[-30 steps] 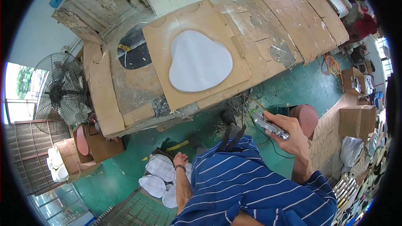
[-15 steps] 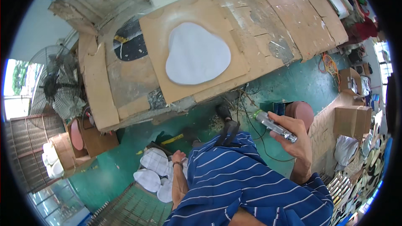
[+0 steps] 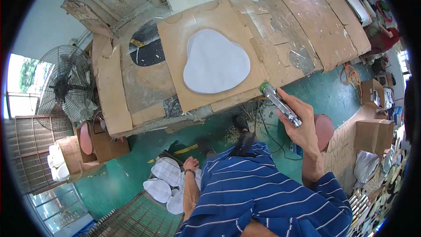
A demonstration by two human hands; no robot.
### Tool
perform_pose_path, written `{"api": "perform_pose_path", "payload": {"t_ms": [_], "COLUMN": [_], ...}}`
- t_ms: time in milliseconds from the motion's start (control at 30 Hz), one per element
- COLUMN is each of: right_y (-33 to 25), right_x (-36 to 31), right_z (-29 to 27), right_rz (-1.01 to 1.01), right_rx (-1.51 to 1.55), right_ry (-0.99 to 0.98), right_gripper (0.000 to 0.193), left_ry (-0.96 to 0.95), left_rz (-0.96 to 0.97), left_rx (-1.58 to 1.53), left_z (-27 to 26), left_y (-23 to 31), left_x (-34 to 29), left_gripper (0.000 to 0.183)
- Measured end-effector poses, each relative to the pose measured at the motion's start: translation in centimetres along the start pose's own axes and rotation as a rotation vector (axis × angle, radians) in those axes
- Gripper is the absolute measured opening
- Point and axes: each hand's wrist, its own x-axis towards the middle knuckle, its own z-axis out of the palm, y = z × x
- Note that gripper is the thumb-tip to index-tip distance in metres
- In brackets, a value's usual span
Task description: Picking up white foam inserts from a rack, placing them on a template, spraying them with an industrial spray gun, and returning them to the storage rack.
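Note:
In my right hand (image 3: 302, 120), a silver, tube-shaped tool (image 3: 284, 107) with a green end is gripped. Its green end points up and left, by the front edge of the workbench. Left of that end, a rounded, three-lobed white pad (image 3: 217, 61) lies on a square brown board (image 3: 175, 63). A second white edge shows around the pad's upper rim. Down at my left side, my left hand (image 3: 191, 163) hangs with its fingers loosely apart and appears to hold nothing. Close beside it are several white pads (image 3: 166, 170) with faint grid lines.
The workbench (image 3: 115, 105) is covered with worn cardboard. A fan (image 3: 63, 85) stands at its left end. Cables (image 3: 272, 134) hang below the front edge. On the right are a round pink piece (image 3: 324, 129) and a cardboard box (image 3: 373, 135). A person in red (image 3: 390, 37) is far right.
My right hand has raised the silver tool up and left, nearer the bench edge. The whole view has shifted slightly. My left hand stays beside the white pads.

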Motion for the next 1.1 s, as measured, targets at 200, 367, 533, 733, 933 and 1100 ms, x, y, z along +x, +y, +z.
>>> {"api": "perform_pose_path", "payload": {"t_ms": [200,367,533,733,933,1100], "right_y": [0.9,0.5,-0.3,-0.7,-0.7,-0.6], "right_x": [-1.7,-3.4,-3.8,-3.4,-3.8,-4.0], "right_z": [-1.1,-2.8,-2.8,-2.0,-2.3,-3.1], "right_rz": [0.038,0.171,0.084,0.061,0.057,0.115], "right_rx": [-0.071,-0.122,-0.061,0.035,0.078,-0.035], "right_ry": [0.064,-0.04,-0.112,-0.06,-0.228,-0.014], "right_gripper": [0.059,0.06,0.063,0.072,0.068,0.062], "left_ry": [0.057,0.003,0.01,-0.063,-0.05,-0.004], "left_rz": [-0.11,-0.061,-0.067,0.052,0.044,-0.057], "left_rx": [0.133,0.126,0.141,0.128,0.14,0.16], "left_z": [-0.3,0.4,1.5,2.8,3.0,2.4], "left_y": [-1.5,-0.7,1.4,3.8,3.2,1.3], "left_x": [-0.3,-0.1,0.4,0.5,0.4,0.2], "left_gripper": [0.026,0.026,0.029,0.032,0.029,0.028]}}
